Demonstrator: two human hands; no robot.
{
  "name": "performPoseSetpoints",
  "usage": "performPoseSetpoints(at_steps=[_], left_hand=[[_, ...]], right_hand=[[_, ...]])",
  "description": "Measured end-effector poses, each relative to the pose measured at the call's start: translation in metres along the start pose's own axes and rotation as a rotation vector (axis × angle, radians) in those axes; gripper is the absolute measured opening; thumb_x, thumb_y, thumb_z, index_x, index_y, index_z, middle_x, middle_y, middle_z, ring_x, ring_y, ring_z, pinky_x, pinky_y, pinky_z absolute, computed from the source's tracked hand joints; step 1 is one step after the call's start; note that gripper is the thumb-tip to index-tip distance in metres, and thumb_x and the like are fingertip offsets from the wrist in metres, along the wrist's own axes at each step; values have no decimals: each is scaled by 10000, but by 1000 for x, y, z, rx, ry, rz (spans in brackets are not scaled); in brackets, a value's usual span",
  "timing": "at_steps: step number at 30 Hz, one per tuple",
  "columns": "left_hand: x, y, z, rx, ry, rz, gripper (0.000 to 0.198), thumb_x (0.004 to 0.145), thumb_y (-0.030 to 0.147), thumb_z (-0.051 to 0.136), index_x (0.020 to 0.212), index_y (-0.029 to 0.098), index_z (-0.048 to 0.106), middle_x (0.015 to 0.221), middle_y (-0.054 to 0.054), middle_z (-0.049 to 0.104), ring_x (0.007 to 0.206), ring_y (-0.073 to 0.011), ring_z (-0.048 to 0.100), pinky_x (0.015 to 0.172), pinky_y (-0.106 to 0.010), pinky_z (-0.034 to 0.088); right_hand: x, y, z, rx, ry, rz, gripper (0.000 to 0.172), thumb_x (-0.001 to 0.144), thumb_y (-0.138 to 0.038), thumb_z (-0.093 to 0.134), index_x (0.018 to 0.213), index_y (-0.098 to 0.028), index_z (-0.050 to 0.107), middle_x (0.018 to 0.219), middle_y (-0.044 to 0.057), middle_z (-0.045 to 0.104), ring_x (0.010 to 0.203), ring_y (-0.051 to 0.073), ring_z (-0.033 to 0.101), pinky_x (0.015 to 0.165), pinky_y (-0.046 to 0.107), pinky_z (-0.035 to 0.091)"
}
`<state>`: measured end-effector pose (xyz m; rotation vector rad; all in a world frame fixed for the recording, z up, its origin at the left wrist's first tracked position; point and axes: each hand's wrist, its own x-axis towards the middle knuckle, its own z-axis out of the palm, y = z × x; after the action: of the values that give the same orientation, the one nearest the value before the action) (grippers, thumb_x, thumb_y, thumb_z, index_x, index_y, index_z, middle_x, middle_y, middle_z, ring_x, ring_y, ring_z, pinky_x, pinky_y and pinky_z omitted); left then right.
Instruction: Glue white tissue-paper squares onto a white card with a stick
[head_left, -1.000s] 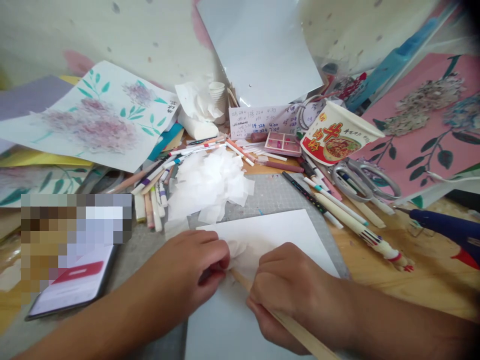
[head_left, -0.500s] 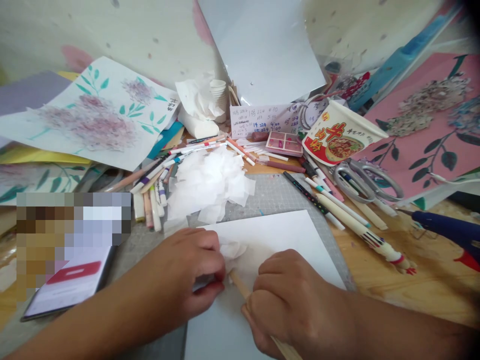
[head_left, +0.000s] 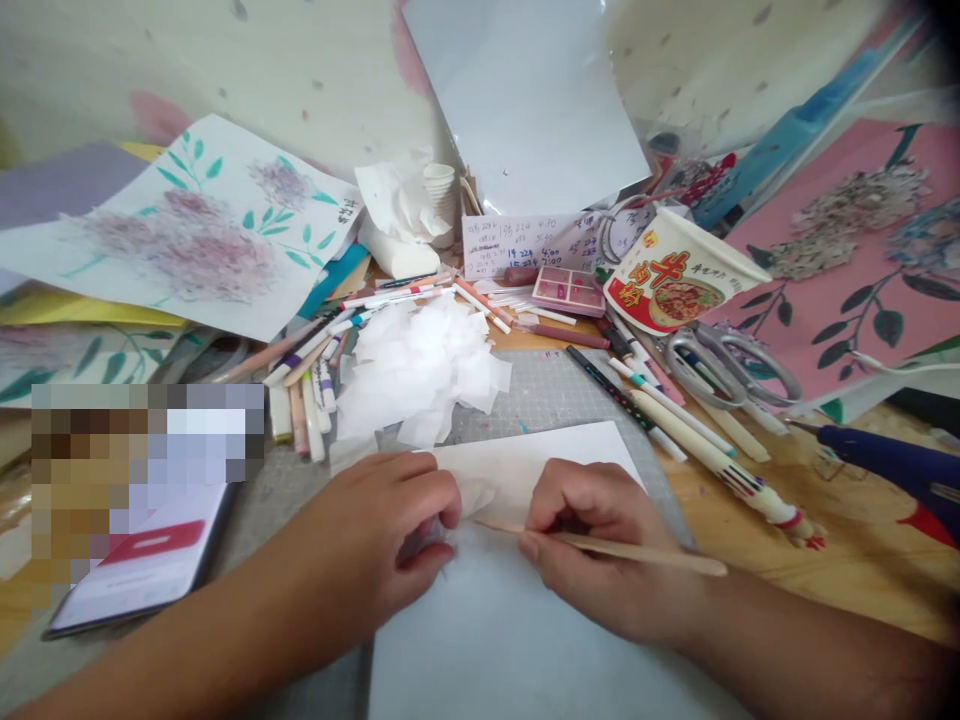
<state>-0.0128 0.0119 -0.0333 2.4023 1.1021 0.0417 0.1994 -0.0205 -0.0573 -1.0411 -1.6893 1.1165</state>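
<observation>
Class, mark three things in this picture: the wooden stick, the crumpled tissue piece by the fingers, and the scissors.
wooden stick (head_left: 645, 555), head view, on the bare mid-shaft.
tissue piece (head_left: 475, 494), head view, on its exposed crumpled edge.
scissors (head_left: 673, 355), head view, on the rim of the nearer handle loop.

Soft even daylight, faint shadows, wide-angle warping and blur toward edges.

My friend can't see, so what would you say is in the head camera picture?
Over a white sheet, the left hand pinches a small tissue piece and the right hand holds a thin wooden stick pointing at it. Behind lie tissue squares, pens, scissors and a noodle cup.
</observation>
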Motion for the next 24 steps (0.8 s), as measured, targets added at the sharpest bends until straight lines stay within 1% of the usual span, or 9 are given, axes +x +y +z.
performPoseSetpoints(at_steps=[4,7,11,15,18,21,24], left_hand=[[-1,1,0,-9,5,-6,65,753,147,593,754,204,561,718,14,547,680,-171,495,617,-283,308],[-2,4,-1,-27,33,-22,73,740,167,624,761,206,566,721,15,551,682,-173,499,616,-285,314],[-2,6,1,-27,64,-3,89,735,191,642,806,215,593,749,9,552,694,-179,505,621,-291,332],[-2,5,6,15,99,44,66,765,160,598,801,214,611,764,-4,553,716,-182,510,643,-304,344],[0,4,7,17,92,75,110,774,116,555,761,208,616,758,-10,560,717,-179,517,651,-306,349],[-1,2,6,-5,65,102,153,786,105,529,718,207,620,758,-14,570,715,-173,524,654,-299,356],[-3,2,3,-34,54,106,172,791,112,526,713,218,638,762,-10,577,708,-164,527,662,-296,364]], right_hand=[[5,-2,1,101,-57,203,172,691,-165,553,582,-203,425,463,-78,430,401,46,312,374,163,231],[5,-3,-1,180,-93,278,188,700,-215,577,585,-203,428,475,-59,471,405,51,339,377,168,249],[4,-3,-3,239,-139,304,190,688,-224,593,585,-203,434,468,-64,449,409,59,354,386,179,270],[5,-3,-2,241,-69,343,174,663,-249,587,583,-205,438,470,-54,469,416,64,356,389,183,267],[7,-3,0,174,-44,333,163,661,-226,582,579,-204,443,465,-52,484,419,64,354,381,171,253],[7,-4,0,136,-73,301,176,667,-199,580,561,-201,439,461,-55,481,419,60,351,377,165,248],[6,-5,-2,186,-125,311,174,670,-204,572,562,-201,437,472,-53,484,412,57,358,379,171,259]])
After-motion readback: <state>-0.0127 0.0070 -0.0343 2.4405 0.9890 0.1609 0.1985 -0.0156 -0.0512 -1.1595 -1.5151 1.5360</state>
